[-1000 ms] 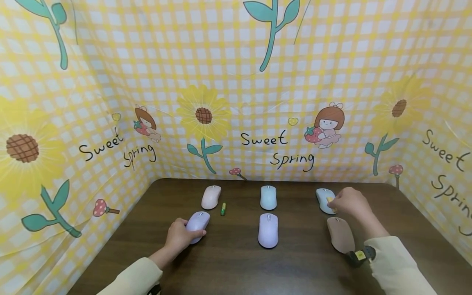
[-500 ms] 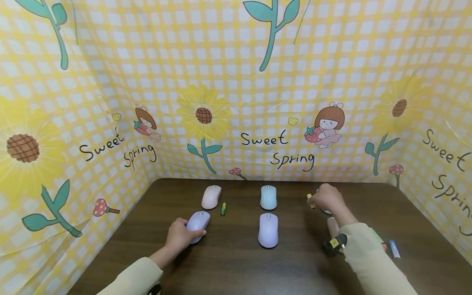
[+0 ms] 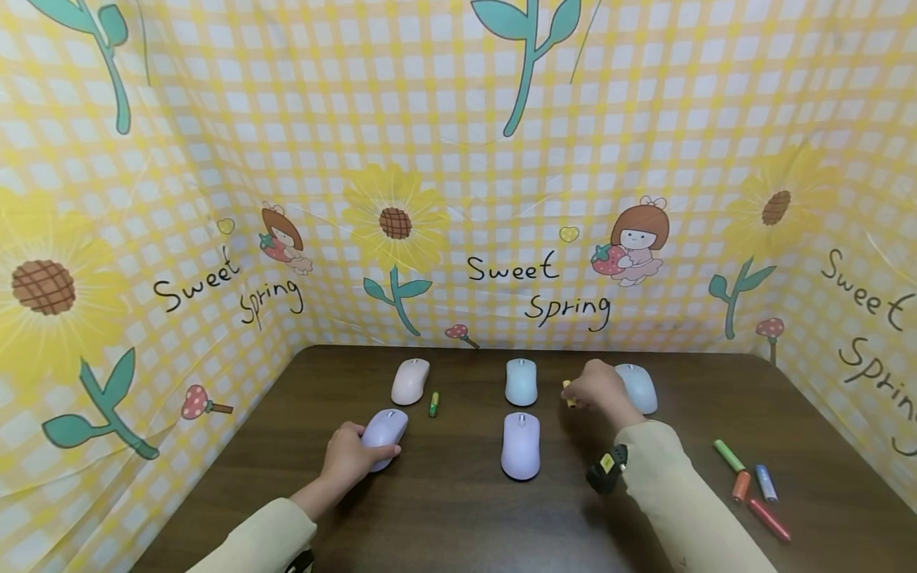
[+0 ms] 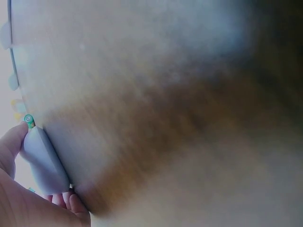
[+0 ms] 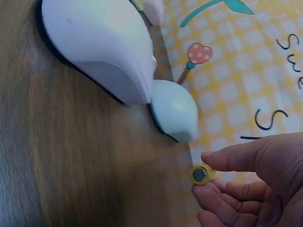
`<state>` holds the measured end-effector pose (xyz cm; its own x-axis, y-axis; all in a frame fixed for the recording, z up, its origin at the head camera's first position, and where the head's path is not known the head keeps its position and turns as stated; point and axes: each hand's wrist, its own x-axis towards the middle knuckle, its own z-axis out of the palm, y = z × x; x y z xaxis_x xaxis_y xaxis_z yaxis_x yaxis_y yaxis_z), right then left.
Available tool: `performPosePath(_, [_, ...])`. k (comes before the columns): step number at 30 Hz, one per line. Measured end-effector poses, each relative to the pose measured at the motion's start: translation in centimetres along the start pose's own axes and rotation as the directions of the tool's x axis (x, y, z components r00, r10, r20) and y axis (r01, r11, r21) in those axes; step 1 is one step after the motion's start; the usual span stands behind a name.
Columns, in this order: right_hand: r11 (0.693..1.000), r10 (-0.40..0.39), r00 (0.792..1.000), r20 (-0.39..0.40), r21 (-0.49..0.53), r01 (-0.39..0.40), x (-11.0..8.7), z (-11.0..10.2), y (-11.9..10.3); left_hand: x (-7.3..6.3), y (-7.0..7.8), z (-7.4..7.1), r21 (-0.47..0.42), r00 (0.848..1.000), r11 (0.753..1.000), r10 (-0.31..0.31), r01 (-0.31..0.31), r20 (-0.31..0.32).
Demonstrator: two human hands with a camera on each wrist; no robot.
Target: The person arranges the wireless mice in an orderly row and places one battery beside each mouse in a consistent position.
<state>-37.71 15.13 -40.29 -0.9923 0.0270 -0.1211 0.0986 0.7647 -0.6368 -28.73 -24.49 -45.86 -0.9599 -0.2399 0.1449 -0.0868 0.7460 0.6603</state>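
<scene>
My left hand [image 3: 347, 459] grips a lilac computer mouse [image 3: 385, 434] at the table's left side, thumb along one flank and fingers on the other. Between thumb and fingertips my right hand [image 3: 600, 388] pinches a small yellow battery [image 5: 203, 174], its flat metal end showing in the right wrist view. That hand is between a light blue mouse [image 3: 521, 382] in the back middle and another blue mouse [image 3: 640, 388] to the right. A second lilac mouse [image 3: 520, 447] sits in front of the middle blue one. A green-and-yellow battery [image 3: 434, 404] lies beside a pale pink mouse [image 3: 411, 382].
Several batteries lie at the right: a green one [image 3: 729, 455], an orange one [image 3: 741, 486], a blue one [image 3: 766, 483] and a red one [image 3: 770, 520]. A yellow checked cloth [image 3: 430, 103] hangs around the brown table [image 3: 458, 517].
My right hand has moved left with the yellow battery, from over the right blue mouse to beside it. Its sleeve now hides the brown mouse, and the batteries at the right show. My left hand stays put.
</scene>
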Motion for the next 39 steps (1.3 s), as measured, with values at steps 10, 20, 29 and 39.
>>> performPosePath(10, [0.998,0.061,0.998,0.0,-0.027,-0.061,1.0,2.7,-0.8,0.0,0.1,-0.1,0.007,1.0,1.0,0.012,-0.012,0.001])
performPosePath(20, [0.997,0.062,0.998,-0.015,-0.046,-0.062,1.1,3.8,-1.0,0.0,0.4,-0.1,0.014,1.0,1.0,0.01,-0.01,0.006])
performPosePath(29, [0.997,0.06,0.998,-0.02,-0.055,-0.061,1.3,4.1,-1.3,0.0,0.4,-0.2,0.013,1.0,1.0,0.006,-0.006,0.009])
performPosePath(39, [0.993,0.067,0.997,-0.029,-0.095,-0.069,1.5,4.3,-1.4,0.0,0.2,0.0,0.004,1.0,1.0,-0.002,0.002,0.0])
